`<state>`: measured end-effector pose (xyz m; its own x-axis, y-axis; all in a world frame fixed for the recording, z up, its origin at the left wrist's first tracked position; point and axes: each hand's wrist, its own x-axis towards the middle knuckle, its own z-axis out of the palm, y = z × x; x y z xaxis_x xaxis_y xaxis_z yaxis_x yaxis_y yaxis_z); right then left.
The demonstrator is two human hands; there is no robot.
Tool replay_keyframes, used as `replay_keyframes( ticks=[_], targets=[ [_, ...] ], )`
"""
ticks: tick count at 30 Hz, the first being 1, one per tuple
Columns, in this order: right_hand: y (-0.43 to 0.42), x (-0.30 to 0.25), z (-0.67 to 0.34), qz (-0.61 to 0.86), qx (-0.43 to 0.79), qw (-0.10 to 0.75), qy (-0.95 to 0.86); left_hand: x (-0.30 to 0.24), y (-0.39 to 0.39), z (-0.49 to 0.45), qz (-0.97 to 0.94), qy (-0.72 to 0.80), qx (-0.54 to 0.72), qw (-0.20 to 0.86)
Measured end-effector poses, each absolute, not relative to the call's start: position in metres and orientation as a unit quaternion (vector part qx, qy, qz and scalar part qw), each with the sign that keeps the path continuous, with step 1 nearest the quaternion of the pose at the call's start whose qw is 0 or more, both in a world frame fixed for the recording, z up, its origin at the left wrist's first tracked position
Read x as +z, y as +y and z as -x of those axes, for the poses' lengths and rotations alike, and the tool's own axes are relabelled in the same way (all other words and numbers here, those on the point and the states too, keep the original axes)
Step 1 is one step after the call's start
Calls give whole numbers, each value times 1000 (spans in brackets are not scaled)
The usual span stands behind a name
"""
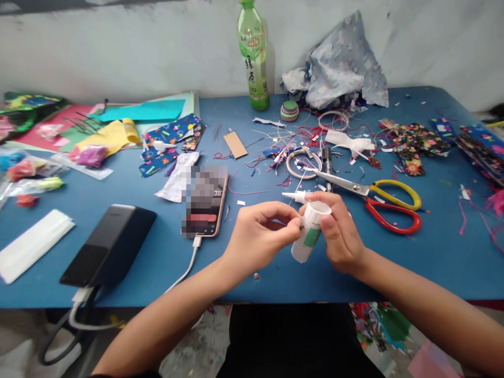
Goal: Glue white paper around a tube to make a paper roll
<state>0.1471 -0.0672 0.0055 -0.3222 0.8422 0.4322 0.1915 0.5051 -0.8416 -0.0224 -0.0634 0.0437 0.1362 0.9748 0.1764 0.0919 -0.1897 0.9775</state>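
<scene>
My right hand [342, 233] is closed around a white glue bottle [301, 252] with a green label, tilted so that its wide open mouth faces up. A white pointed nozzle cap [295, 196] sticks out to the left by my right index finger; whether that hand grips it too I cannot tell. My left hand [263, 231] has thumb and forefinger pinched together against the bottle's left side. Anything between those fingertips is too small to name. Just beyond my hands lie scissors [360, 189] with one yellow and one red handle, and a black marker [327, 165].
Left of my hands, a phone [205, 205] is cabled near a black power bank [108, 247]. A green tea bottle [254, 58] stands by the wall. Tape rolls [304, 164], thread scraps, patterned fabric [417, 142] and coloured paper [145, 110] cover the back of the blue table [189, 291].
</scene>
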Motion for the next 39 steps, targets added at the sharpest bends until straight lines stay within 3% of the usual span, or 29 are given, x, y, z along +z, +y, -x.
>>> replay_keyframes(
  ticks=[8, 23, 30, 39],
  targets=[
    [-65, 7, -148, 365, 301, 487, -734, 44, -62, 25, -637, 401, 487, 444],
    [-69, 7, -142, 376, 279, 487, -737, 36, -65, 22, -704, 400, 500, 307],
    [-71, 6, -145, 357, 284, 514, -727, 38, -65, 22, -667, 394, 498, 390],
    [-63, 11, -145, 331, 115, 484, -802, 39, -69, 22, -717, 399, 508, 263]
  ],
)
